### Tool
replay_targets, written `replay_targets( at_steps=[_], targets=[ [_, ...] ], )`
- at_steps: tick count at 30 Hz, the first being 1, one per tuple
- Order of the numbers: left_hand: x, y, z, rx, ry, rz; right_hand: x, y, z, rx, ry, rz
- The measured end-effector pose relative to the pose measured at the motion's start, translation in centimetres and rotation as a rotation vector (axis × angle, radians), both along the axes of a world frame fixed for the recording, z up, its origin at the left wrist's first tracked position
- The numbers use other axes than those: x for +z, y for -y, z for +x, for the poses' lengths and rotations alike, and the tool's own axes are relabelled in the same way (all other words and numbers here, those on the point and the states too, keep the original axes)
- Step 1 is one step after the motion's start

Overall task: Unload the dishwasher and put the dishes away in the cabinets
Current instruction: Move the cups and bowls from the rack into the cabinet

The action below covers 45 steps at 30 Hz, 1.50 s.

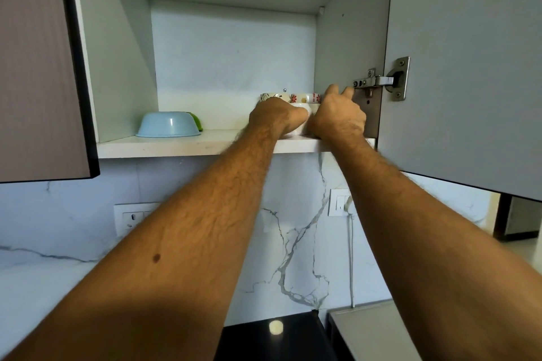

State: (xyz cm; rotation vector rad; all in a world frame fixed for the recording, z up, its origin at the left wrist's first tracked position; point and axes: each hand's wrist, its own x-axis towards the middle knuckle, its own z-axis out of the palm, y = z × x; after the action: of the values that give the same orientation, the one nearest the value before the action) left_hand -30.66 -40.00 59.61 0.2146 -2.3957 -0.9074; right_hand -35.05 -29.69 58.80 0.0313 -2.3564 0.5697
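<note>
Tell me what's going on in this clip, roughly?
A person is reaching both arms into an open upper cabinet. The left hand and right hand are at a white cup on the shelf, in front of patterned cups. An upside-down blue bowl sits further left. Whether either hand grips the cup is hidden.

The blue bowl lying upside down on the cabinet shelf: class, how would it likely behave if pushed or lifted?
The blue bowl rests rim-down, so it would probably slide, not roll or tip. Its matte, thin look suggests light plastic, unlikely to shatter. A green bowl shows close behind it, so a push might shift both.
</note>
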Motion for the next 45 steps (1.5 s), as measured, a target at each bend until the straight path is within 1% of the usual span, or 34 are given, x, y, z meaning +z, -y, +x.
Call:
replay_targets(
  at_steps=[5,8,10,13,17,18,21,24,28,32,35,38,42,44,45],
  targets=[
    [0.5,1.8,0.6,0.002,-0.132,0.312,0.0,0.2,0.5,-0.008,-0.073,0.007],
    [0.4,2.2,0.8,0.022,-0.159,0.335,0.0,0.1,0.6,0.021,-0.093,0.028],
    [0.3,2.1,0.7,0.033,-0.169,0.284,-0.1,0.0,0.6,0.047,-0.085,0.072],
    [0.1,1.9,0.5,0.041,-0.157,0.147,-0.1,-0.1,0.8,0.069,-0.056,0.083],
    [-0.7,1.0,0.0,0.115,-0.154,-0.164,0.1,-0.2,0.9,0.062,-0.020,0.080],
    [-0.9,0.8,-0.1,0.133,-0.166,-0.206,0.1,-0.3,0.9,0.060,-0.018,0.078],
    [-1.1,0.7,0.0,0.181,-0.168,-0.188,-0.2,-0.6,1.1,0.057,-0.055,0.039],
    [-1.2,0.7,0.4,0.195,-0.168,-0.176,-0.7,-1.1,1.0,0.083,-0.095,-0.054],
    [-1.2,0.8,1.0,0.151,-0.178,-0.178,-1.0,-1.8,1.0,0.197,-0.093,-0.214],
    [-1.9,0.7,2.1,0.083,-0.185,-0.272,-1.3,-2.5,3.0,0.324,-0.099,-0.320],
    [-2.4,0.5,3.8,0.023,-0.216,-0.273,-1.9,-3.3,5.7,0.341,-0.137,-0.335],
    [-3.4,0.3,5.9,-0.015,-0.318,-0.230,-2.9,-3.9,8.0,0.335,-0.146,-0.344],
    [-5.6,-0.2,9.0,-0.010,-0.476,-0.378,-4.9,-4.4,11.5,0.242,-0.079,-0.251],
    [-6.6,-0.4,10.7,0.003,-0.495,-0.455,-6.0,-4.7,13.4,0.175,-0.072,-0.171],
    [-7.3,-0.5,11.5,0.008,-0.476,-0.488,-6.6,-5.0,14.4,0.143,-0.069,-0.136]
  ],
)
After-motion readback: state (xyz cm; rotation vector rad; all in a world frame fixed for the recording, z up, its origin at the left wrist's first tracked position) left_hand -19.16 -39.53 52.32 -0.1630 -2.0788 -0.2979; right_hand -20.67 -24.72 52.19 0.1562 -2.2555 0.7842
